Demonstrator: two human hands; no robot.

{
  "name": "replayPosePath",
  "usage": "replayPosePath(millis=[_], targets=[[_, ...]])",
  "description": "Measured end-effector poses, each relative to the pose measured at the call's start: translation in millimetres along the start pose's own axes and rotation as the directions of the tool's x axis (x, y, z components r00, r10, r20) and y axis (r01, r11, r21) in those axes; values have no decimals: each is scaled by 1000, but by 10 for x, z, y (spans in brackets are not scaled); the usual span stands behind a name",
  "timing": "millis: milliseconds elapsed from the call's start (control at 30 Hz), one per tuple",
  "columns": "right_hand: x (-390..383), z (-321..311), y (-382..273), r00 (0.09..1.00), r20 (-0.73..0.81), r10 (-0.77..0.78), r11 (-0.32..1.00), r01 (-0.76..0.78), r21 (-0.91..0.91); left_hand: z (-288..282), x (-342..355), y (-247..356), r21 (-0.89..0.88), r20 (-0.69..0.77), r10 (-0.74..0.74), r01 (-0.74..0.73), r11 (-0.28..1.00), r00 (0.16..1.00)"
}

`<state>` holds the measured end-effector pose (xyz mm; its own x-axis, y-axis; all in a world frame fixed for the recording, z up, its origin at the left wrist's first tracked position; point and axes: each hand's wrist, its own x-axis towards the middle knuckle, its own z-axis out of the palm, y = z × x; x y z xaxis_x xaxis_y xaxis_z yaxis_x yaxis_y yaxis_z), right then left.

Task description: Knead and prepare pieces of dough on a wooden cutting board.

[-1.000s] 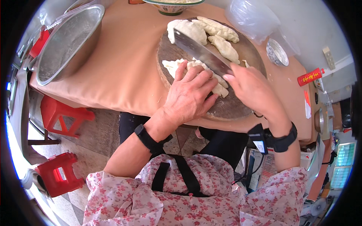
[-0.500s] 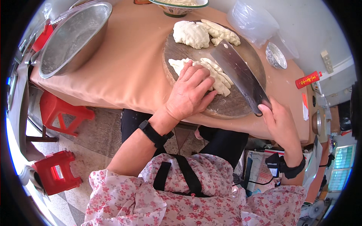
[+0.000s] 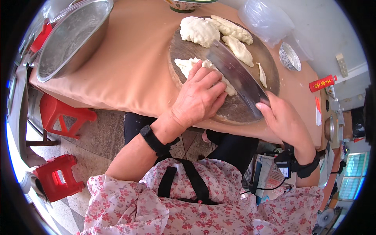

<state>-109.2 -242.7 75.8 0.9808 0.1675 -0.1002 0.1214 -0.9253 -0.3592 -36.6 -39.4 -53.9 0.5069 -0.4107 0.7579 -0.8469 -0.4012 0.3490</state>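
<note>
My right hand (image 3: 280, 117) grips the handle of a broad, dark cleaver (image 3: 237, 76), its blade slanting across the round wooden chopping board (image 3: 182, 49). My left hand (image 3: 199, 94) lies with bent fingers over a piece of pale dough (image 3: 186, 65), pressing it to the board; much of this dough is hidden under the fingers. The blade is right beside the dough, close to my left fingertips. Beyond the blade lie a cut piece of dough (image 3: 239, 51) and a thin sliver (image 3: 262, 75). A big dough lump (image 3: 199, 31) and a long dough strip (image 3: 231, 29) sit at the far side.
A large metal basin (image 3: 74, 39) stands at the table's left. Behind the board is a patterned bowl (image 3: 188, 5); to its right are a plastic bag (image 3: 266, 21), a small bowl (image 3: 290, 57) and a red cylinder (image 3: 322, 83). Red stools (image 3: 64, 117) stand on the floor at left.
The cleaver has moved left, nearer my left hand. A cut dough piece and a thin sliver now lie apart beyond the blade. My left hand has barely moved.
</note>
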Motion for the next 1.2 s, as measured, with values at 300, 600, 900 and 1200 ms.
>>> replayPosePath(millis=[300, 600, 900, 1200], targets=[[618, 256, -102, 955, -129, -268, 957, 249, -147, 15, -12, -36, 25, 23, 25, -26, 999, 999], [214, 192, -16, 994, -102, -39, 995, 29, -98, 75, -56, -57, 1, -136, 37, -37, 999, 990], [-232, -60, -159, 995, -72, 72, 997, -69, 47, 18, -93, -38, 96, -205, -85, 106, 990, 975], [-35, 109, -132, 1000, 3, 13, 997, -14, 74, 16, -74, -42, 50, -210, -108, 121, 991, 972]])
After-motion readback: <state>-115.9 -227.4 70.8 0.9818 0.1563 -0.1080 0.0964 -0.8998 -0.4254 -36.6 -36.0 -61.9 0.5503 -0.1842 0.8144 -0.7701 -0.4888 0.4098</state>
